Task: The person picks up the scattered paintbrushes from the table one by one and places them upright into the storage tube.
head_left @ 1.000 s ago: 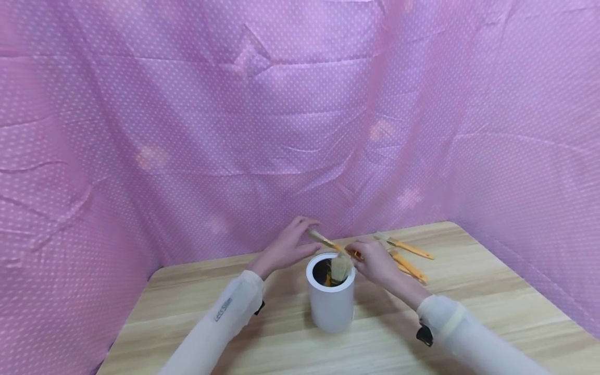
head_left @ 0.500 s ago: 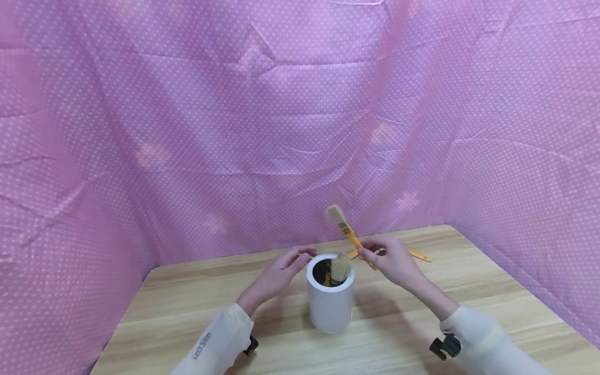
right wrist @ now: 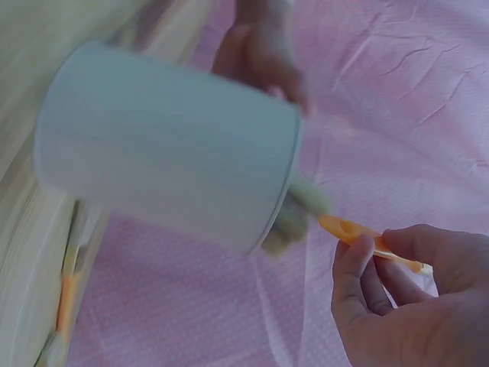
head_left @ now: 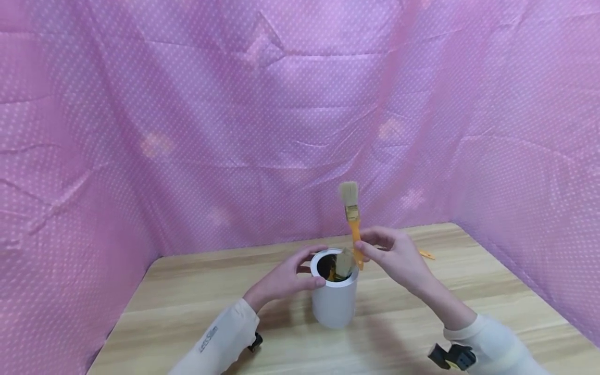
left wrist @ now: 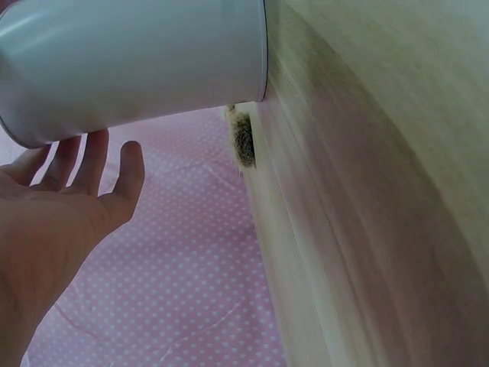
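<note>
A white cylindrical can (head_left: pixel 334 307) stands upright on the table. Brushes stick out of its mouth, the pale bristles of one paintbrush (head_left: pixel 345 263) pointing up; how many are inside is hidden. My left hand (head_left: pixel 288 276) holds the can by its rim, thumb in front and fingers behind. In the left wrist view some fingertips touch the can (left wrist: pixel 137 65), while one finger stands apart. Right of the rim, my right hand (head_left: pixel 398 258) pinches a second paintbrush (head_left: pixel 353 224) by its orange handle, bristles upward. The handle's end (right wrist: pixel 348 229) points at the can's mouth in the right wrist view.
An orange handle (head_left: pixel 426 254) lies on the table behind my right hand. The right wrist view shows a brush (right wrist: pixel 67 302) lying beyond the can. Dark bristles (left wrist: pixel 243 140) show at the table edge. A pink dotted cloth (head_left: pixel 281 130) hangs around the wooden table (head_left: pixel 197 297).
My left hand let go of the brush's bristles and moved down to the can's rim. My right hand carried that brush from low beside the can to an upright pose.
</note>
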{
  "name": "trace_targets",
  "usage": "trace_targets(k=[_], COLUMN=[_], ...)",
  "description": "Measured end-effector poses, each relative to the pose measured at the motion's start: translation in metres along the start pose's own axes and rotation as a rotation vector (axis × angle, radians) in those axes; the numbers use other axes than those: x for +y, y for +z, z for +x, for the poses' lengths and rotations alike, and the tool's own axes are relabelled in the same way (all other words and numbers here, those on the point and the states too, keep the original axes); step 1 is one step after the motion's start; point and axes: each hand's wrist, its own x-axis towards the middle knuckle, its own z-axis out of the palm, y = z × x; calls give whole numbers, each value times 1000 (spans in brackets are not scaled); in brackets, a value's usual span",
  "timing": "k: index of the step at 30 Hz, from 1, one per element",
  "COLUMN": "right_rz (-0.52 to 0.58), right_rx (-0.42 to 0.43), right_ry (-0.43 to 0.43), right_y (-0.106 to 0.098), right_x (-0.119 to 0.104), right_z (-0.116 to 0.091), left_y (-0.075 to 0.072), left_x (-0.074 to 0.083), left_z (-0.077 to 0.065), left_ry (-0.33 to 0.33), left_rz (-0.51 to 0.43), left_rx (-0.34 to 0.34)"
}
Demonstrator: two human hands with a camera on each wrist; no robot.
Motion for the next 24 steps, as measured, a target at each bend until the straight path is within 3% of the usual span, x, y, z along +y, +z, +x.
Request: trace_targets(k=[8,12,19,24], right_rz=[70,52,-126,-249], right_rx=[-12,36,92,120], right_ry=[-85,-194,-434,-483], right_y=[22,29,37,41], right_x=[-5,-2,-5,-2], right_z=[-5,-10,-16,-17], left_y=[1,2,6,16], left_x=[3,5,8,10], left_z=[3,2,-2,0], left_ry=[-50,-59,-69,-90], left_rz=[-50,-49,-34,-55], left_rx=[17,24,68,136])
